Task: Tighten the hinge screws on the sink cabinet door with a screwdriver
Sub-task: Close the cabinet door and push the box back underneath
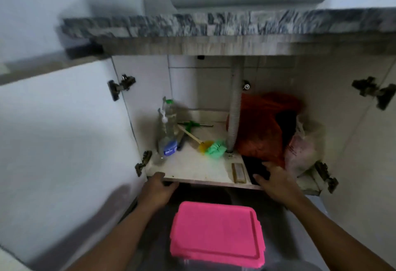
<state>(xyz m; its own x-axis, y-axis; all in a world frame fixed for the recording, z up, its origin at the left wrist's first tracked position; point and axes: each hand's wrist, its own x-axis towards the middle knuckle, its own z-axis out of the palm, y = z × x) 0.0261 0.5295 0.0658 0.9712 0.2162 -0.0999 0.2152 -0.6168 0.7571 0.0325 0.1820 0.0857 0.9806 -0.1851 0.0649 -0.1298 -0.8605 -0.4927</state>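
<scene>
The sink cabinet stands open, both doors swung out. The left door (64, 137) carries an upper hinge (121, 86) and a lower hinge (143, 162). The right door (368, 163) has an upper hinge (375, 92) and a lower hinge (325, 176). My left hand (158, 189) grips the front edge of the cabinet floor (192, 170) near the lower left hinge. My right hand (276, 180) rests with spread fingers on the floor's front edge, over a black thing. A green-handled tool (192, 124), maybe a screwdriver, lies at the back of the floor.
Inside stand a clear spray bottle (167, 137), a brush with a yellow and green head (211, 146), a grey drain hose (234, 116), an orange bag (263, 129) and a pale plastic bag (304, 148). A pink lid (216, 230) lies below, between my arms. A stone countertop (214, 24) overhangs.
</scene>
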